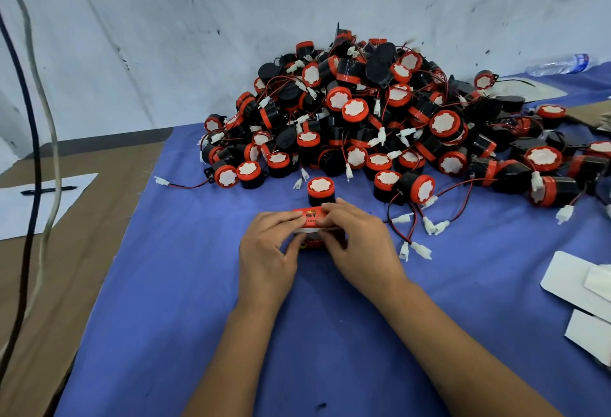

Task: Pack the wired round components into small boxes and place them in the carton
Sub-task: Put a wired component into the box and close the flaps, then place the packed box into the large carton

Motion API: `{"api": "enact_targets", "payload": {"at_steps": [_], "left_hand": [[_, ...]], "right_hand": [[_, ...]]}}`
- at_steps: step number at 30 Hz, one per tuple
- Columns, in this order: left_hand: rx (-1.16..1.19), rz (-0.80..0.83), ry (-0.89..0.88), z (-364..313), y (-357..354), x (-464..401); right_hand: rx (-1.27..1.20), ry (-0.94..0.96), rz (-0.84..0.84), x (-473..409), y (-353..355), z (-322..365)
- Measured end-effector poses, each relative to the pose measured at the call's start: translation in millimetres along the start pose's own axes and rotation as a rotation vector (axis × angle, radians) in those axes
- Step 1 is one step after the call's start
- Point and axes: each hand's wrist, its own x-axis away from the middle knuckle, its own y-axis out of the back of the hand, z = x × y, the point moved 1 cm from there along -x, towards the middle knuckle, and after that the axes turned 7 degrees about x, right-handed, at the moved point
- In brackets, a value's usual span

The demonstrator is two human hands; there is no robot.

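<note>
Both hands: my left hand (pixel 269 253) and my right hand (pixel 358 244) meet at the middle of the blue cloth-covered surface (pixel 185 284), each curled round one end of the small red printed cardboard box (pixel 312 218).
Left fingers: fingers (pixel 291 216) bent over the top flap, thumb pressed against the near face of the box.
Right fingers: curled over the top from the other end, thumb on the near side; they grip the box too.
Box contents: hidden by my hands, so I cannot tell.
Nearest component: one black round component with a red cap and white centre (pixel 320 190) stands upright just beyond the box, touching or nearly so.
Heap: a large pile of the same wired round parts (pixel 380 112) spreads along the far edge and toward the right edge, red-black leads and white plugs trailing out.
Right edge: flat white card blanks (pixel 572 279).
Left side: a white paper sheet with a black pen (pixel 49 190) on brown board.
Far right corner: a clear plastic bottle (pixel 558 64) lying down.
</note>
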Motion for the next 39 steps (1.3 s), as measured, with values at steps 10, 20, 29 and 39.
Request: {"api": "enact_targets", "payload": {"at_steps": [10, 20, 29, 39], "left_hand": [[-0.121, 0.032, -0.086, 0.6, -4.1, 4.7], [-0.093, 0.083, -0.047, -8.3, -4.9, 3.9], [0.075, -0.07, 0.194, -60.3, -19.1, 0.1], [0.853, 0.215, -0.305, -362.2, -129.0, -34.8]], "right_hand": [[0.231, 0.146, -0.002, 5.9, 0.1, 16.0], [0.292, 0.141, 0.029, 0.0, -7.4, 13.0], [0.243, 0.065, 0.284, -14.9, 54.4, 4.6], [0.43, -0.466, -0.305, 104.8, 411.3, -12.6]]}}
